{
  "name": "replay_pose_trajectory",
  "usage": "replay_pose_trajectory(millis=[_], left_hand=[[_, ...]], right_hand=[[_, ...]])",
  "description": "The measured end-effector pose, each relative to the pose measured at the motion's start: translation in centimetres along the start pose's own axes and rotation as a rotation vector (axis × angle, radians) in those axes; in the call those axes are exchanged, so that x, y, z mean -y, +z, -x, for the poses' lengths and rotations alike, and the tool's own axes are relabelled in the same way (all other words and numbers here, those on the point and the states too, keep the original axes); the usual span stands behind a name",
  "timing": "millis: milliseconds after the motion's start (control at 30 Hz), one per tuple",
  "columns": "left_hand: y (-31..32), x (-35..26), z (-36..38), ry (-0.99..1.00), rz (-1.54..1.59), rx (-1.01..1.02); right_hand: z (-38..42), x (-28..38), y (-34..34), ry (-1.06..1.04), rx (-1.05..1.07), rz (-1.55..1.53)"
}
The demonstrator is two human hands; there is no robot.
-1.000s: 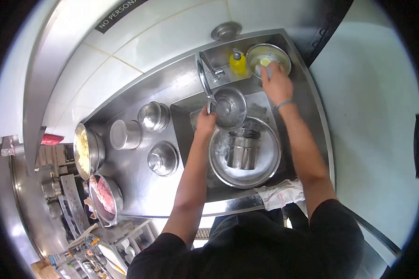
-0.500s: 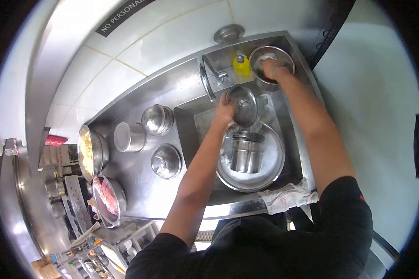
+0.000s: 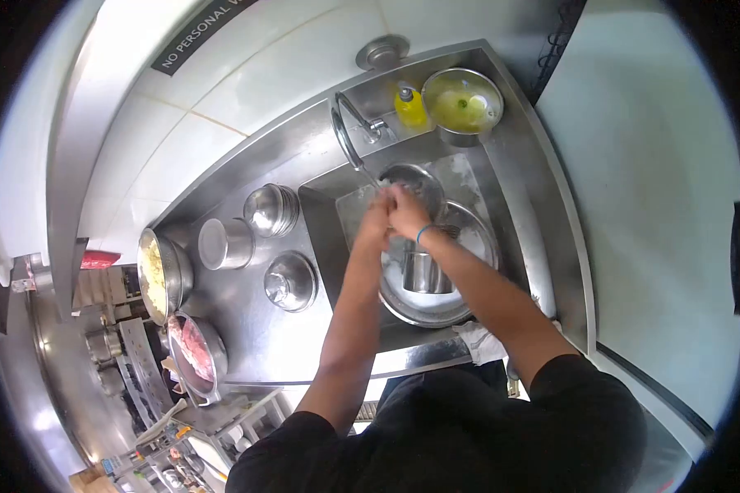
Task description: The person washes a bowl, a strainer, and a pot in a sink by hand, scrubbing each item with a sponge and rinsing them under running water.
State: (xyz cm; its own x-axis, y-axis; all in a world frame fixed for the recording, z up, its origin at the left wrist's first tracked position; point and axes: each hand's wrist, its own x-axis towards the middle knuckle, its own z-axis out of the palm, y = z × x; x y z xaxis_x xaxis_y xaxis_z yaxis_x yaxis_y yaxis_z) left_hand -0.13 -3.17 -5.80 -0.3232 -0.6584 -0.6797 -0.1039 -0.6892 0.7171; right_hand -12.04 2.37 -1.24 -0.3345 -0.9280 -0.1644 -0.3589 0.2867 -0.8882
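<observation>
My left hand [image 3: 375, 220] grips the left edge of a shiny metal bowl [image 3: 423, 187] beneath the curved tap [image 3: 343, 135]. Over that same edge, my right hand [image 3: 404, 214] overlaps my left; its fingers are smeared by motion, and anything in them is hidden. Under my hands, a steel cylindrical container [image 3: 423, 274] stands in a large round metal pan [image 3: 411, 311] in the sink. A metal pot [image 3: 460, 138] with yellowish liquid sits at the back right corner, beside a yellow soap bottle [image 3: 410, 109].
Left of the basin stand stacked bowls [image 3: 270, 211], a lidded container [image 3: 224, 244] and another metal bowl [image 3: 290, 281]. Farther left are a bowl of pale yellow pieces [image 3: 151, 274] and one of pink meat [image 3: 191, 349]. A cloth [image 3: 483, 343] hangs on the front rim.
My right hand has left the pot at the back right and come down and left beside my left hand. The pot's yellowish contents now show. The view has shifted slightly.
</observation>
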Motion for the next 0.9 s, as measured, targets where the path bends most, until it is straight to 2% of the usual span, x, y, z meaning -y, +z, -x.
replay_pose_trajectory(millis=[33, 100, 133, 167, 233, 300, 400, 433, 500, 533, 567, 600, 667, 700, 767, 867, 900], left_hand=[[-1.1, -0.8, 0.9, -0.087, -0.023, 0.024], [-1.8, -1.8, 3.4, 0.033, -0.056, -0.034], [-2.1, -2.1, 4.5, 0.093, -0.069, -0.070], [-2.4, -1.6, 4.4, 0.065, -0.268, -0.162], [-0.6, -1.6, 6.6, -0.020, -0.210, -0.088], [1.4, -1.1, 6.9, -0.072, -0.072, -0.054], [1.0, -0.8, 7.2, -0.047, 0.109, 0.068], [-1.4, 1.7, 3.9, -0.056, 0.218, 0.095], [-1.9, 1.4, 4.1, -0.094, -0.044, -0.215], [-2.2, 1.4, 4.3, -0.113, -0.176, -0.370], [-3.8, 4.3, 2.4, 0.054, -0.067, -0.321], [-4.0, 4.5, 2.6, 0.021, -0.050, -0.294], [-4.4, 5.0, 3.2, -0.048, -0.008, -0.245], [-4.3, 5.9, 3.2, -0.075, 0.155, -0.120], [-3.5, 7.7, 3.2, -0.121, 0.465, 0.137], [-2.2, 8.9, 6.3, -0.162, 0.559, 0.336], [-2.2, 8.8, 6.3, -0.252, 0.604, 0.465]], right_hand=[[1.1, 0.4, -0.7, -0.007, 0.181, 0.096], [2.9, 1.3, -3.1, -0.023, 0.553, 0.284], [3.2, 0.0, -3.7, -0.178, 0.450, 0.477], [3.2, -2.0, -4.4, -0.335, 0.343, 0.667], [2.1, -3.3, -4.2, -0.496, 0.131, 0.777], [0.2, -2.5, -3.5, -0.499, -0.069, 0.629], [1.4, -1.2, -0.1, -0.176, 0.173, 0.257], [2.2, -1.0, -0.5, -0.175, 0.288, 0.288], [4.2, 0.1, -1.9, -0.174, 0.515, 0.342], [5.1, 1.9, -3.6, -0.215, 0.533, 0.404], [6.0, 4.6, -6.0, -0.256, 0.551, 0.466], [6.7, 5.9, -7.3, -0.297, 0.570, 0.531], [8.8, 5.3, -7.3, -0.484, 0.226, 0.271], [9.7, 5.0, -7.4, -0.573, 0.055, 0.137], [10.7, 3.9, -6.9, -0.709, -0.015, 0.194], [9.9, 2.8, -5.9, -0.850, -0.065, 0.251], [9.1, 4.1, -6.3, -0.858, -0.088, 0.235]])
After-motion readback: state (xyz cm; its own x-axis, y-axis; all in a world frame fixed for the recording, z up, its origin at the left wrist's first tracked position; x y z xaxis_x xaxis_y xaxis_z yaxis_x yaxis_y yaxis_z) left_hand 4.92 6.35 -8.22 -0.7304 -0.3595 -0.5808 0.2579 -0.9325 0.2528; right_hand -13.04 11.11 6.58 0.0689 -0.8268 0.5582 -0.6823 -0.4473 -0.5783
